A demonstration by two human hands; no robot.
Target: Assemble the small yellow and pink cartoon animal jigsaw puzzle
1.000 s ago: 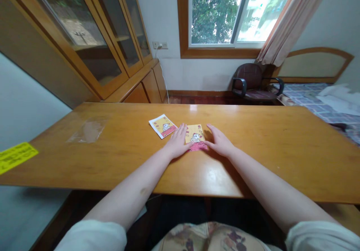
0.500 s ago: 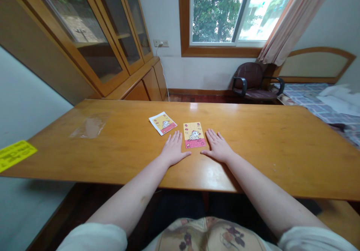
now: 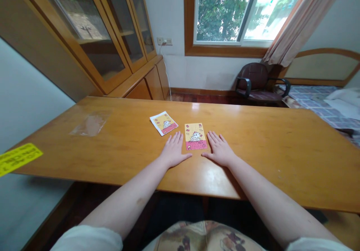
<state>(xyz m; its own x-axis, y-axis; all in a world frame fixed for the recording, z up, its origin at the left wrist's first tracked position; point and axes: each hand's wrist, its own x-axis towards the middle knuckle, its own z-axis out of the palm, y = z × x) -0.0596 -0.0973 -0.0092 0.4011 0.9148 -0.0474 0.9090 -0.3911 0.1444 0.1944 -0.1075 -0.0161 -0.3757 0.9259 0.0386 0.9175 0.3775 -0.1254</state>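
Between my hands a yellow and pink jigsaw puzzle [image 3: 196, 136] lies flat on the wooden table [image 3: 135, 146], showing a white cartoon animal and fine piece lines. My left hand [image 3: 173, 150] rests palm down just left of it, fingers stretched out, thumb pointing right. On the other side my right hand [image 3: 219, 149] lies flat by the puzzle's right edge, thumb pointing left. Neither hand holds anything. A white-bordered picture card [image 3: 164, 123] with the same design lies tilted beyond my left fingertips.
A clear plastic bag [image 3: 92, 124] lies on the table's left part. A yellow label [image 3: 19, 158] shows at the far left. Beyond the table stand a glass-door cabinet [image 3: 112, 33], an armchair [image 3: 255, 80] and a bed [image 3: 315, 101].
The view has shifted slightly, moving the room a little right in the picture. Both hands, the puzzle and the card keep their places on the table.
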